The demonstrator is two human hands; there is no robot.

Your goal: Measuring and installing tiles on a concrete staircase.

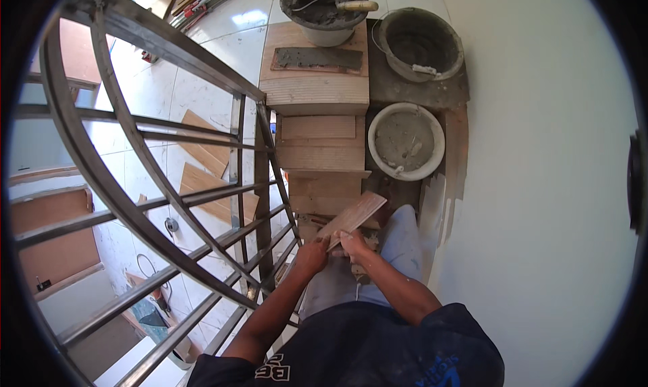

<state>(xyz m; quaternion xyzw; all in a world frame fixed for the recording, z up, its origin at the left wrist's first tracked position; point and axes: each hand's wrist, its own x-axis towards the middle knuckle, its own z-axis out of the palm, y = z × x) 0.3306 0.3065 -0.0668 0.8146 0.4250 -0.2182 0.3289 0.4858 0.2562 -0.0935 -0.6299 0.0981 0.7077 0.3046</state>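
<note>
A narrow wood-look tile [358, 215] slants across in front of my lap, its far end raised to the right. My left hand [312, 255] is closed around its near left end. Close beside it, my right hand [353, 245] grips the tile's near edge, fingers partly hidden beneath. Just beyond, steps with wood-look tiling [320, 159] rise away from me. A loose tile strip [317, 127] lies on one of them. Higher up, another strip [317, 59] lies with grey mortar spread over it.
A mortar bucket [327, 37] with a wooden-handled tool [358, 6] stands on the upper step. On the right are a dark bucket [405, 30] and a white-rimmed basin [440, 144] of greyish liquid. Metal railing [74, 140] runs along the left; a white wall [540, 184] bounds the right.
</note>
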